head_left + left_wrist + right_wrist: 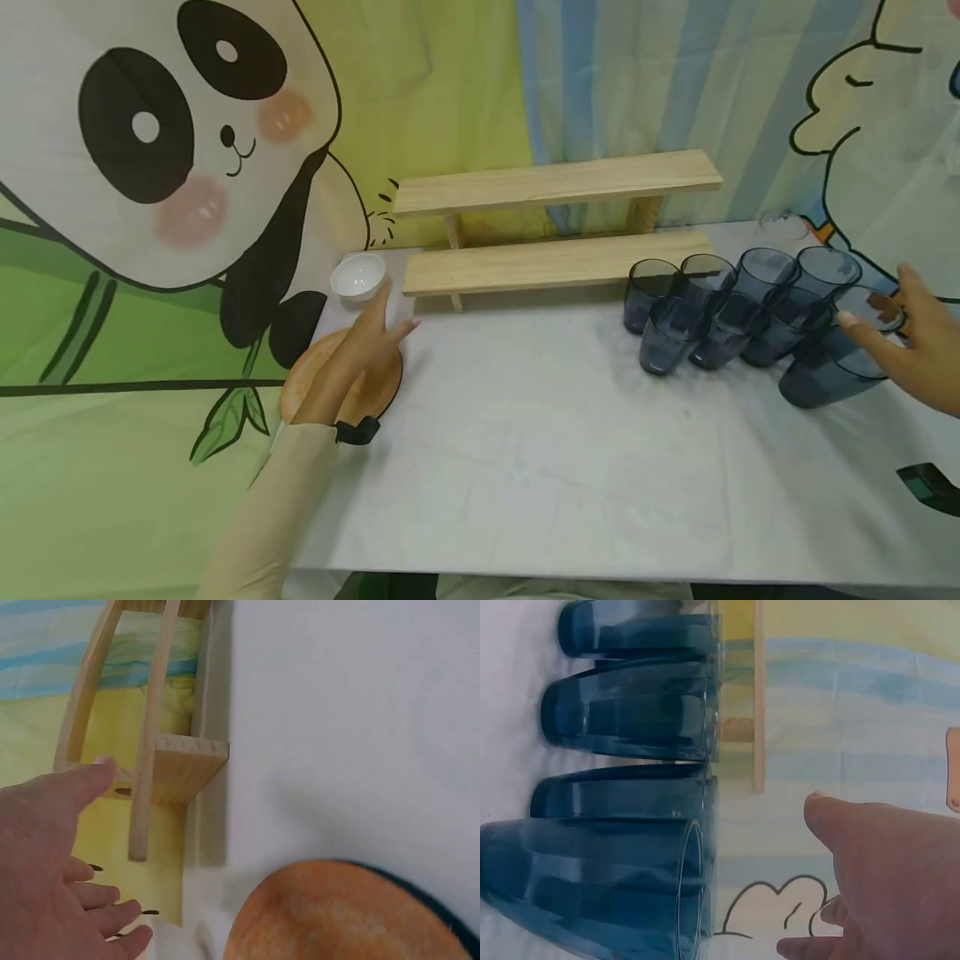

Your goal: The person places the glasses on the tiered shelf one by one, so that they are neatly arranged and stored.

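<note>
My left hand (pixel 366 337) hovers over a round orange-brown plate (pixel 384 385) with a dark edge, its forearm hiding part of it. In the head view its fingertips overlap the near side of a white bowl (pixel 358 277); nothing is in its grasp. At the right, my right hand (pixel 917 354) is spread beside the rim of a large blue-tinted glass (pixel 825 375). The right wrist view shows a gap between the thumb and that glass (pixel 585 881). Several smaller blue-tinted glasses (pixel 666 343) stand in two rows to its left.
A two-tier wooden shelf (pixel 555 265) stands at the back of the white-covered table (pixel 525 450). Its right end lies just behind the glasses. A clear glass object (pixel 782 227) sits behind them. Printed cloth (pixel 450 92) hangs behind the table and down its left side.
</note>
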Tool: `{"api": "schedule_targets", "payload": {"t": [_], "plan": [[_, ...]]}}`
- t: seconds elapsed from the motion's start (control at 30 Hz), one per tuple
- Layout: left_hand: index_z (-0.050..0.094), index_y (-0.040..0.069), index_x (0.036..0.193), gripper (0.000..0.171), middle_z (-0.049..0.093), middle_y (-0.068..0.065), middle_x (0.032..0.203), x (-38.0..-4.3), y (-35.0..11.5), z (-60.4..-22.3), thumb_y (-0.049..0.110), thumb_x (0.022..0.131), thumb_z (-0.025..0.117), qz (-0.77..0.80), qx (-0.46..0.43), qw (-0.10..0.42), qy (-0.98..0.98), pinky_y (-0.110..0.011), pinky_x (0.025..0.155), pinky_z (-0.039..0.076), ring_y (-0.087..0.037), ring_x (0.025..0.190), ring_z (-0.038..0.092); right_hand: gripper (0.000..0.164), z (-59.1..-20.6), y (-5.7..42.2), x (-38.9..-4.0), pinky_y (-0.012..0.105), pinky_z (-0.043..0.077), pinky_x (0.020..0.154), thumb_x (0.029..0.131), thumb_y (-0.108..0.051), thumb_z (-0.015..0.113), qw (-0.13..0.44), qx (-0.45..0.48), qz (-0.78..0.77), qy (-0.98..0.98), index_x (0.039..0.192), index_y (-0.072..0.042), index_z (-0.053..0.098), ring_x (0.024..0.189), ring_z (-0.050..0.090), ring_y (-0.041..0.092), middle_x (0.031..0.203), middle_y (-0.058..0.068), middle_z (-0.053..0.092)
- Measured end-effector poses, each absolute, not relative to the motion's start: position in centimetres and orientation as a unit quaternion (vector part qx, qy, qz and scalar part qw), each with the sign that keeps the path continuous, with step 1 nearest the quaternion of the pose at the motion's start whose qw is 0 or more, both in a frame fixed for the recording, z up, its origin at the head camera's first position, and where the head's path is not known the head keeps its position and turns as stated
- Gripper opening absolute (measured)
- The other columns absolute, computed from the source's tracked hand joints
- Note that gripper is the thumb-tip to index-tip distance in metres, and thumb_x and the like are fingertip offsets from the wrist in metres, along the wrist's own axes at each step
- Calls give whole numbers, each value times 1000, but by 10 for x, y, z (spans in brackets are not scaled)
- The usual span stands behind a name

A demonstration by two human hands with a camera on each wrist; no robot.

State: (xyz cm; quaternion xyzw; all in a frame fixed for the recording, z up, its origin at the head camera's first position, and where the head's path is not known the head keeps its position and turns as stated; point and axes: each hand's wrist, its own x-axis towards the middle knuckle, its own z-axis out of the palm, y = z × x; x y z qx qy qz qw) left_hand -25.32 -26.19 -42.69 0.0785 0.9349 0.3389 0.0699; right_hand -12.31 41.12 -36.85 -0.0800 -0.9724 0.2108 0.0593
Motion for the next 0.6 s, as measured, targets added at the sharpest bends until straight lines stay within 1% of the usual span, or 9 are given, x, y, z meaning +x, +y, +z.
{"api": "schedule_targets", "payload": {"t": [0.13, 0.2, 0.3, 0.4, 0.47, 0.6], "plan": [[-1, 6, 170, 98, 2, -18, 177, -264, -260, -430, 49, 106, 61, 362, 61, 58, 928, -61, 131, 15, -41, 163, 9, 91, -375, 414, -119, 81, 28, 111, 111, -54, 36, 123, -122, 221, -960, 165, 6, -6, 147, 21, 67, 165, 43, 10], [2, 6, 170, 98, 4, -17, 177, -269, -258, -432, 50, 105, 61, 362, 53, 55, 929, -61, 130, 16, -41, 163, 10, 86, -380, 415, -116, 80, 30, 111, 112, -50, 38, 150, -133, 239, -950, 165, 7, 1, 146, 25, 66, 165, 43, 14], [4, 6, 170, 98, 5, -19, 177, -277, -257, -435, 50, 105, 62, 362, 43, 53, 930, -61, 130, 16, -42, 162, 10, 81, -387, 416, -114, 79, 32, 110, 113, -45, 41, 170, -149, 256, -940, 164, 9, 9, 145, 28, 67, 164, 43, 19], [3, 5, 170, 99, 3, -21, 176, -285, -256, -437, 49, 105, 62, 365, 36, 59, 929, -61, 130, 15, -43, 162, 9, 76, -392, 416, -111, 78, 36, 109, 113, -42, 42, 182, -173, 258, -933, 162, 12, 19, 140, 35, 67, 161, 44, 25], [2, 3, 169, 99, 3, -23, 176, -291, -255, -439, 48, 105, 63, 367, 34, 63, 927, -61, 131, 15, -44, 162, 10, 76, -394, 415, -109, 78, 39, 106, 113, -43, 42, 183, -188, 259, -930, 160, 13, 22, 135, 39, 69, 158, 46, 29], [4, 0, 168, 100, 6, -25, 175, -302, -254, -440, 48, 105, 64, 367, 30, 68, 927, -61, 130, 17, -45, 161, 12, 78, -397, 415, -106, 78, 42, 103, 113, -47, 37, 160, -212, 257, -929, 160, 13, 21, 130, 43, 70, 152, 48, 35]]}}
